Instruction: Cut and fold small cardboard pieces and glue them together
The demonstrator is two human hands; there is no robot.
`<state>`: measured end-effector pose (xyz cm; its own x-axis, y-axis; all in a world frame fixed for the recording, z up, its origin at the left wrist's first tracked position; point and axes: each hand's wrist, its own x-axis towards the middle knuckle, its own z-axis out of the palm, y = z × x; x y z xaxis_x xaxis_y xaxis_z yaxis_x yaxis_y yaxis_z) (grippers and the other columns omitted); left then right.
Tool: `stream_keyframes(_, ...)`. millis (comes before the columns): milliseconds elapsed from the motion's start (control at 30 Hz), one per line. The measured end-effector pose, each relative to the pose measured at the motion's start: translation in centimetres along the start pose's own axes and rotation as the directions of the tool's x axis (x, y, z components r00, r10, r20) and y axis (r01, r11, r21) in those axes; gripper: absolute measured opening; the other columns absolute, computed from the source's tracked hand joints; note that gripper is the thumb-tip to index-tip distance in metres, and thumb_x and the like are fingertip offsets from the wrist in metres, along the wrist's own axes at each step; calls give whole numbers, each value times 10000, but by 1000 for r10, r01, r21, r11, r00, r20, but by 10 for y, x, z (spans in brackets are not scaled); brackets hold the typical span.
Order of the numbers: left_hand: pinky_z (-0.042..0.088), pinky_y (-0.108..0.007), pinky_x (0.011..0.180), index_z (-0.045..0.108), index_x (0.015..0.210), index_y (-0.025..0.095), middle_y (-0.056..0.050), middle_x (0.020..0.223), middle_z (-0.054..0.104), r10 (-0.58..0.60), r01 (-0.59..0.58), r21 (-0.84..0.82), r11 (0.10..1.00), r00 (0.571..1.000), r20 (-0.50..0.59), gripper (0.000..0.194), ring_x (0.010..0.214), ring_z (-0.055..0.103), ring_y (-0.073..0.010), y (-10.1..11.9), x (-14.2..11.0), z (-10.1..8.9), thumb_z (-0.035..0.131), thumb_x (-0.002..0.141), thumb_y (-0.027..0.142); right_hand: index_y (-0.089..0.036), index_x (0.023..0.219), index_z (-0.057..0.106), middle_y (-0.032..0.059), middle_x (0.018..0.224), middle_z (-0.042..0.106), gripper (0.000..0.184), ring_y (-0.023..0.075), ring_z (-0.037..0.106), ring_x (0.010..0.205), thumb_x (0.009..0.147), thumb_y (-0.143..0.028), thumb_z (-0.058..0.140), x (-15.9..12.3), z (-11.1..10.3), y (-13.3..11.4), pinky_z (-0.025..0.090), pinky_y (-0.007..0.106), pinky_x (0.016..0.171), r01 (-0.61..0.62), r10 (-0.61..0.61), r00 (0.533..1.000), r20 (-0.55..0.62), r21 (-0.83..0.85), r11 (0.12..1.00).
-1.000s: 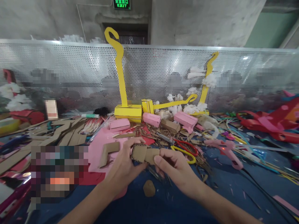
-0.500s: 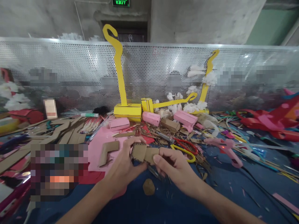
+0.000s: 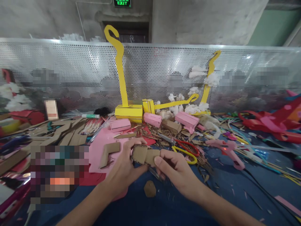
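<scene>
Between my hands, above the blue table [image 3: 134, 207], is a small brown cardboard piece [image 3: 140, 153] with corrugated edges. My left hand [image 3: 124, 163] grips its left end, thumb below and fingers behind. My right hand [image 3: 172, 166] pinches a cardboard flap [image 3: 152, 156] at its right side; whether the flap is joined to the piece I cannot tell. Under my hands lies a small cardboard hexagon [image 3: 150, 189]. Left of my left hand, an L-shaped cardboard piece [image 3: 109, 152] rests on pink paper [image 3: 95, 157]. Scissors [image 3: 185, 149] with red and yellow handles lie just beyond my right hand.
At right lies a pink glue gun [image 3: 227, 150] with its cord trailing forward. Yellow hook-shaped paper pieces [image 3: 121, 75] stand behind, near pink paper boxes [image 3: 187, 120] and cardboard scraps [image 3: 155, 131]. A perforated metal screen [image 3: 150, 69] closes off the back. Cardboard strips [image 3: 63, 131] pile at left.
The view shifts very slightly up and down. Both hands keep the same grip on the cardboard, and nothing else has visibly moved.
</scene>
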<state>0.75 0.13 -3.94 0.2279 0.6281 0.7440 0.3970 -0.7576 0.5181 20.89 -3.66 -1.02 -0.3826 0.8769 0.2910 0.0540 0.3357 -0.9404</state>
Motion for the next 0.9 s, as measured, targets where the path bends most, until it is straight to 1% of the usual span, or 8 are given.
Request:
stream_keyframes(233, 414, -428, 1055, 382, 1252, 326, -36, 1218, 583, 21, -19, -49, 999, 999, 41, 774, 1185, 577, -244, 2, 1, 0, 753, 669, -22, -184, 710, 530, -30, 611, 499, 435, 107, 448, 554, 994, -512, 514, 0, -1, 0, 337, 250, 540, 7, -7, 1000, 10, 3, 1000)
stream_keyframes(400, 411, -418, 1053, 385, 1238, 331, -24, 1198, 578, 15, -11, -81, 997, 998, 53, 730, 1168, 581, -234, 5, 1, 0, 741, 701, -12, -181, 705, 530, -26, 612, 502, 435, 110, 452, 556, 990, -509, 520, 0, -2, -2, 337, 252, 539, 21, -21, 1000, 17, -16, 1000)
stream_keyframes(467, 412, -410, 1049, 384, 1238, 332, -22, 1201, 577, 19, -13, -85, 996, 998, 60, 732, 1169, 580, -231, 6, 2, 0, 741, 701, -13, -179, 706, 535, -25, 618, 501, 432, 110, 452, 563, 987, -507, 525, 0, -1, -3, 340, 255, 548, 23, -23, 1000, 19, 3, 1000)
stream_keyframes(567, 421, -394, 1029, 379, 1239, 331, -23, 1216, 572, 11, -5, -90, 996, 998, 68, 734, 1171, 579, -229, 7, 1, 1, 752, 700, 1, -178, 726, 543, -30, 612, 500, 403, 108, 445, 557, 965, -501, 568, 1, 1, -3, 343, 259, 556, 25, -26, 1000, 12, 90, 996)
stream_keyframes(667, 438, -377, 996, 376, 1238, 328, -30, 1233, 567, -19, 28, -90, 996, 995, 100, 702, 1168, 580, -224, 7, 0, 1, 743, 726, 17, -174, 782, 571, -46, 590, 494, 341, 99, 422, 527, 933, -472, 636, 2, 3, -2, 333, 261, 545, -5, 1, 1000, 17, 232, 973)
stream_keyframes(733, 439, -376, 990, 370, 1243, 329, -32, 1236, 571, -22, 33, -92, 995, 993, 118, 696, 1164, 581, -222, 6, -1, 1, 731, 739, 12, -164, 817, 606, -52, 597, 480, 309, 91, 397, 522, 913, -450, 675, 2, 5, 0, 310, 259, 534, -49, 41, 999, 29, 344, 938)
stream_keyframes(800, 437, -383, 991, 368, 1251, 333, -31, 1233, 577, -8, 19, -90, 996, 992, 124, 705, 1156, 582, -225, 4, -2, 1, 733, 740, 13, -147, 838, 647, -60, 600, 440, 294, 80, 343, 524, 893, -429, 708, 3, 6, 1, 270, 255, 522, -105, 96, 994, 42, 440, 892)
stream_keyframes(900, 448, -387, 973, 378, 1261, 335, -36, 1230, 581, -5, 15, -75, 997, 991, 135, 703, 1143, 581, -232, 2, -2, 0, 736, 744, 21, -131, 825, 670, -78, 569, 363, 292, 72, 250, 518, 876, -412, 733, 2, 7, 1, 206, 261, 516, -182, 164, 983, 81, 523, 832)
